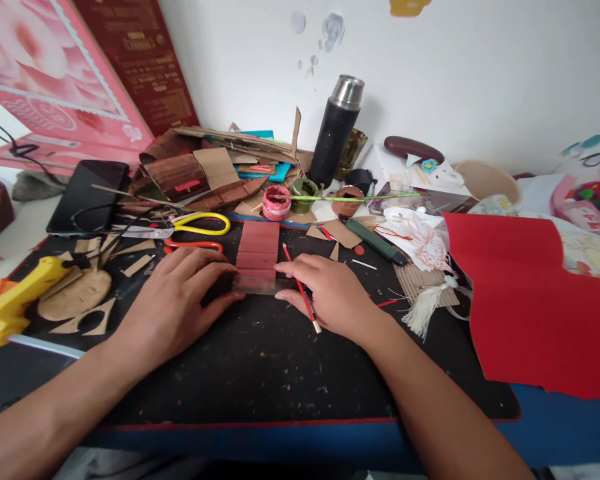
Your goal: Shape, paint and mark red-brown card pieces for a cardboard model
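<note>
A strip of reddish-brown painted card [258,248] with crosswise lines lies on the black mat. Across its near end rests a clear plastic ruler [254,285]. My left hand [183,297] pinches the ruler's left end between thumb and fingers. At the other end, my right hand [325,293] grips the ruler with thumb and forefinger. A red pencil [306,300] is also tucked in my right hand, slanting across the fingers, its white end towards me. Yellow-handled scissors [200,224] and an orange-red handle [193,247] lie just beyond my left hand.
A yellow glue gun [23,300] and cardboard scraps [75,293] lie left. Behind stand paint pots [276,202], a black flask [334,133] and cardboard pieces [215,167]. A green-handled tool [373,240], white tassel [425,310] and red sheet [535,307] are right.
</note>
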`<state>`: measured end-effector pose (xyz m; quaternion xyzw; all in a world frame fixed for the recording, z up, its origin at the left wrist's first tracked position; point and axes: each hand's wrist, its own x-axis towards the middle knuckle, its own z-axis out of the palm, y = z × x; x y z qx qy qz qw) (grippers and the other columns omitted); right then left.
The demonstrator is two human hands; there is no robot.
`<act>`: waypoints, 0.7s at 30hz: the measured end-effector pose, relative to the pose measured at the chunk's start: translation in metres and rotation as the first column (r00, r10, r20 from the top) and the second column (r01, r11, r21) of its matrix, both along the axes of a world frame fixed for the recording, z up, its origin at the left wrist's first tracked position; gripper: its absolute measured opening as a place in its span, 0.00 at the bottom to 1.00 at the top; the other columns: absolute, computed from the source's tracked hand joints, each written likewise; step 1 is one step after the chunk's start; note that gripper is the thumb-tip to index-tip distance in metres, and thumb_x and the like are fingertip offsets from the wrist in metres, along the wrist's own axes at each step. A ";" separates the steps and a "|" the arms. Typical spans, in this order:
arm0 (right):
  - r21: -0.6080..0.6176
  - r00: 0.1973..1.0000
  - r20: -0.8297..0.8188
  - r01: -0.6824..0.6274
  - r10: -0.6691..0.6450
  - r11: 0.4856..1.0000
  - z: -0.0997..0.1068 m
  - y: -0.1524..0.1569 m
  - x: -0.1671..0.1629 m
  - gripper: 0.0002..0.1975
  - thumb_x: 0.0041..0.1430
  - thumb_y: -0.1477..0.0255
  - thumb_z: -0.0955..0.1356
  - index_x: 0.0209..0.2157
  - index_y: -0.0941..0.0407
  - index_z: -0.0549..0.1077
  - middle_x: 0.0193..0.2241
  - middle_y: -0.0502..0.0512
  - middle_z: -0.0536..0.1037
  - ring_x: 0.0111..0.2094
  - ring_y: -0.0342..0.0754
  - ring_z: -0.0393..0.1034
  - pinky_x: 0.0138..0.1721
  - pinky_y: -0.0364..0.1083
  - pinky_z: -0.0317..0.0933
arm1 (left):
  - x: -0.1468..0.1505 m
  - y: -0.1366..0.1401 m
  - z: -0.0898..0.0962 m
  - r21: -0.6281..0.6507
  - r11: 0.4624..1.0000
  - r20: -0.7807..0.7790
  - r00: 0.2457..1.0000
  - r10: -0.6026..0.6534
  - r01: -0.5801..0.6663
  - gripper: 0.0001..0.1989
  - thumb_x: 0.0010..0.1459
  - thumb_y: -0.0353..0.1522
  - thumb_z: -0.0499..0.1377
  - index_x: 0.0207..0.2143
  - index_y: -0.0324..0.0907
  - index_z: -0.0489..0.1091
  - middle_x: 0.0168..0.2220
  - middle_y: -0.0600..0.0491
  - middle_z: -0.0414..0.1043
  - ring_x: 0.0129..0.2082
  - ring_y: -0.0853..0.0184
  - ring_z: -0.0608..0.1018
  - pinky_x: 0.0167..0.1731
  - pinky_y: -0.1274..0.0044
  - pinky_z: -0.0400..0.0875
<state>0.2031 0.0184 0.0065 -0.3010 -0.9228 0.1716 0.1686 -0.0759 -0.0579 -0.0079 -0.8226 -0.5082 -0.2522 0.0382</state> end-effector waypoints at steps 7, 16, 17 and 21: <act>0.038 0.996 0.084 0.004 -0.007 0.999 0.004 -0.005 -0.003 0.19 0.73 0.63 0.74 0.59 0.58 0.79 0.47 0.62 0.84 0.47 0.58 0.80 0.46 0.53 0.73 | 0.015 -0.014 0.010 0.099 0.977 -0.165 0.971 -0.170 0.188 0.10 0.76 0.28 0.57 0.51 0.40 0.78 0.49 0.47 0.86 0.46 0.55 0.84 0.47 0.62 0.77; 0.027 0.997 0.082 0.009 -0.011 1.000 0.005 -0.006 -0.004 0.18 0.71 0.67 0.76 0.58 0.59 0.80 0.47 0.62 0.83 0.45 0.57 0.80 0.43 0.53 0.73 | 0.017 -0.034 0.011 0.056 0.963 -0.191 0.949 -0.250 0.265 0.15 0.75 0.24 0.53 0.53 0.35 0.79 0.53 0.46 0.86 0.50 0.54 0.85 0.50 0.62 0.77; 0.026 0.996 0.088 0.008 -0.011 1.000 0.005 -0.006 -0.004 0.18 0.71 0.67 0.76 0.58 0.59 0.80 0.47 0.62 0.82 0.45 0.57 0.80 0.43 0.53 0.73 | 0.016 -0.034 0.011 0.049 0.963 -0.189 0.949 -0.252 0.266 0.15 0.75 0.24 0.53 0.53 0.35 0.79 0.53 0.45 0.86 0.50 0.54 0.85 0.49 0.62 0.78; 0.022 0.990 0.138 0.004 -0.007 1.000 0.006 -0.007 -0.005 0.20 0.70 0.65 0.76 0.59 0.57 0.80 0.47 0.62 0.82 0.44 0.57 0.79 0.41 0.53 0.73 | 0.016 -0.034 0.012 0.024 0.962 -0.195 0.945 -0.263 0.272 0.17 0.74 0.23 0.52 0.53 0.35 0.80 0.53 0.45 0.86 0.49 0.53 0.85 0.47 0.62 0.79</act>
